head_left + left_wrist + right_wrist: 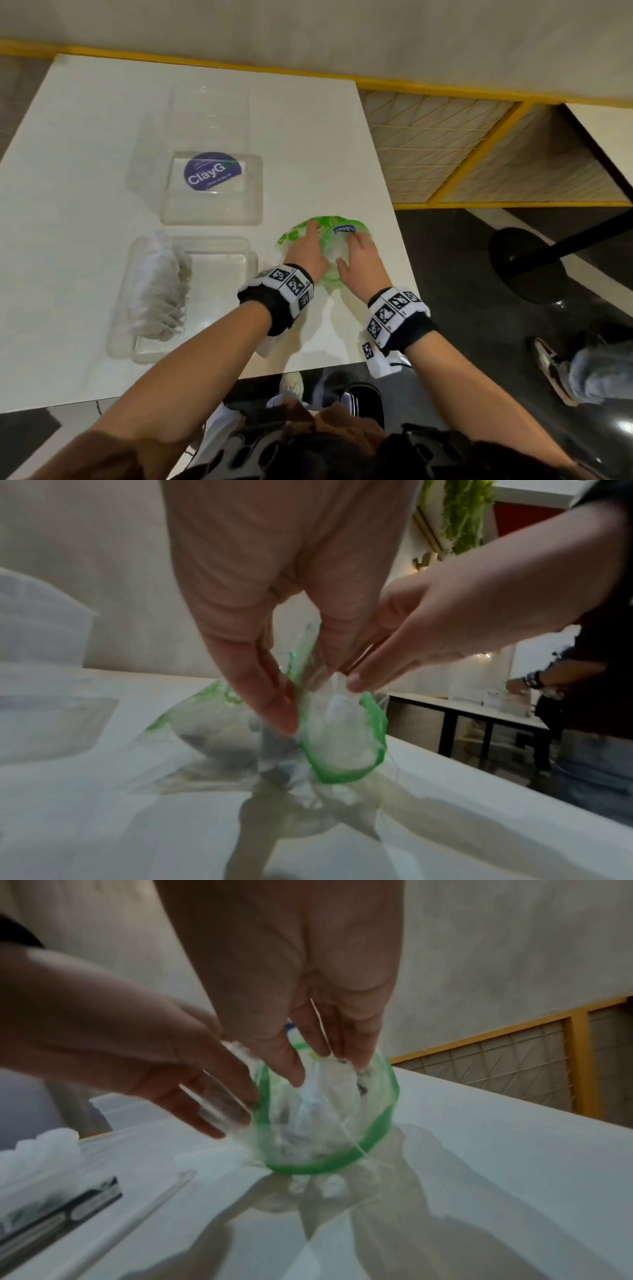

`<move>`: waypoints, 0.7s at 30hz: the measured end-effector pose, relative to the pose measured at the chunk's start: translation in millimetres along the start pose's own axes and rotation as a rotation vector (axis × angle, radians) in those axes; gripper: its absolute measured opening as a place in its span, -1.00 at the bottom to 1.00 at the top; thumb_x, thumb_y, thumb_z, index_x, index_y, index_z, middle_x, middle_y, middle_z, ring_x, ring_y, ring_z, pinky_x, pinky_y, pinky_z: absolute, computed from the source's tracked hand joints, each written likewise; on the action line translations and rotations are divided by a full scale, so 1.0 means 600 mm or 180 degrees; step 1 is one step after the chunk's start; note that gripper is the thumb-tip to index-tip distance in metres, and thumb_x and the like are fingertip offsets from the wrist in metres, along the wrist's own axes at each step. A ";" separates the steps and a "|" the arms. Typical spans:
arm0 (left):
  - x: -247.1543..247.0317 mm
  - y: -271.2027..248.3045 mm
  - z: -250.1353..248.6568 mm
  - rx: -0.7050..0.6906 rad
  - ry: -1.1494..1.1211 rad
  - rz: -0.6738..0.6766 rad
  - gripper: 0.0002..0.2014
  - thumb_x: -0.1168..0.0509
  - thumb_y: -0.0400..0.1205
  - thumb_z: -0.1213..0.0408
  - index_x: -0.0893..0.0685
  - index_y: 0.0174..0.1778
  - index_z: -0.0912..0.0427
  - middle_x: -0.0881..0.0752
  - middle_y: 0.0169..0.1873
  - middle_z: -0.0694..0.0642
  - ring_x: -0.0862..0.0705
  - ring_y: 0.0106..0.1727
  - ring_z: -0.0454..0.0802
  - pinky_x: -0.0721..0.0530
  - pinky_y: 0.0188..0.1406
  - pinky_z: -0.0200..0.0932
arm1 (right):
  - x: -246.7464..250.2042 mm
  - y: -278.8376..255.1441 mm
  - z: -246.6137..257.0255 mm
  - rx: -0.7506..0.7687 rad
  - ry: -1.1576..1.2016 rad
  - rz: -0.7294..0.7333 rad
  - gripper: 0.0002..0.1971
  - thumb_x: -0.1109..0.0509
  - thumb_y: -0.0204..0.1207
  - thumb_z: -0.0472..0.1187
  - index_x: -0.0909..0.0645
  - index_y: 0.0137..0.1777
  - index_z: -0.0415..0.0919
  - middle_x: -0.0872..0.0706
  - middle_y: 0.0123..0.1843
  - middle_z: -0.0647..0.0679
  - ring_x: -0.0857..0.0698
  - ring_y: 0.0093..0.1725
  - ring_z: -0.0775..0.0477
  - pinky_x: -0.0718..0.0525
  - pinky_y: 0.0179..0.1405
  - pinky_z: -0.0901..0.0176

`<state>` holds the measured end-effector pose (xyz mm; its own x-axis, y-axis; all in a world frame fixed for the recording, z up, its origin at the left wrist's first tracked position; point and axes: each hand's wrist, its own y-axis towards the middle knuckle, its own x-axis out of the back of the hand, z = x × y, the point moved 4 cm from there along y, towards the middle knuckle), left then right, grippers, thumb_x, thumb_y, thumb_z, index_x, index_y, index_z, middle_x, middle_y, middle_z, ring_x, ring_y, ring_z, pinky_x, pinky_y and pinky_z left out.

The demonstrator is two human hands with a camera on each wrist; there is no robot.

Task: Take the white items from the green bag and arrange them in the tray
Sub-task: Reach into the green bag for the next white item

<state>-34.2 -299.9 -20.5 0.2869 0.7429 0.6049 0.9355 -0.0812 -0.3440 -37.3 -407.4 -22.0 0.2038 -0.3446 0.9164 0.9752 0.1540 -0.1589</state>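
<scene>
The green-rimmed clear bag (329,270) (342,775) (377,1129) lies on the white table (85,171) near its right edge. My left hand (310,240) (308,693) (219,1104) pinches the bag's left side and holds its mouth wide. My right hand (354,246) (363,680) (318,1069) reaches into the mouth, its fingertips pinching a white mesh item (337,685) (329,1096) still inside. The clear tray (219,246) stands to the left, with several white items (157,284) (41,1148) lined along its left side.
A clear lid with a purple ClayGo sticker (212,188) lies behind the tray. The table's right edge runs just past the bag. Beyond it are a black stool base (527,263), another person's legs (582,370) and a yellow-framed partition (479,154).
</scene>
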 end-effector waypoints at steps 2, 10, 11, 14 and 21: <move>0.004 -0.001 -0.003 -0.0101 -0.0227 -0.0177 -0.47 -0.18 0.53 0.53 -0.25 0.43 0.23 -0.61 -0.31 0.17 -0.66 -0.16 0.25 -0.54 -0.24 -0.07 | -0.006 0.013 -0.006 -0.0045 -0.0081 0.0052 -0.38 -0.34 0.53 -0.20 -0.20 0.50 -0.44 -0.35 0.45 -0.33 -0.33 0.46 -0.28 -0.23 0.47 0.10; 0.011 -0.018 -0.013 -0.0741 -0.0102 0.0025 -0.47 -0.09 0.56 0.62 -0.53 0.35 0.01 -0.41 0.07 0.23 -0.61 -0.01 0.24 -0.70 0.00 0.07 | -0.005 0.055 -0.024 0.0024 -0.0607 0.0256 -0.66 -0.29 0.58 -0.20 -0.50 0.32 -0.26 -0.63 0.21 -0.27 -0.60 0.21 -0.29 -0.58 0.08 -0.03; 0.014 -0.016 -0.009 -0.0673 -0.0100 -0.0047 -0.48 -0.08 0.56 0.63 -0.59 0.31 0.04 -0.35 0.09 0.18 -0.59 0.03 0.23 -0.68 0.05 0.05 | -0.002 0.057 -0.024 0.0118 -0.0551 0.0231 -0.71 -0.25 0.59 -0.27 -0.55 0.28 -0.26 -0.65 0.17 -0.26 -0.63 0.16 -0.30 -0.58 0.02 -0.01; 0.022 -0.008 0.001 -0.0506 -0.0259 -0.0197 -0.48 -0.08 0.57 0.64 -0.57 0.38 0.14 -0.35 0.18 0.24 -0.58 0.07 0.23 -0.68 0.10 0.03 | 0.003 0.060 -0.020 0.0314 -0.0509 0.0232 -0.73 -0.19 0.57 -0.38 -0.59 0.21 -0.30 -0.64 0.16 -0.28 -0.64 0.11 -0.33 -0.58 -0.03 0.01; 0.032 0.002 0.011 -0.0359 -0.0470 -0.0290 -0.39 -0.12 0.55 0.65 -0.38 0.52 0.12 -0.38 0.14 0.26 -0.50 -0.04 0.06 -0.73 -0.01 0.07 | 0.027 0.053 -0.002 0.0340 -0.0038 0.0130 -0.81 -0.25 0.50 -0.34 -0.59 0.07 -0.37 -0.65 0.13 -0.29 -0.64 0.07 -0.31 -0.43 -0.19 0.12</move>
<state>-28.9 -281.5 -14.4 0.1744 0.8392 0.5151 0.9757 -0.0768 -0.2051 -3.2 -409.1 -12.6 0.2416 -0.3250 0.9143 0.9512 0.2658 -0.1568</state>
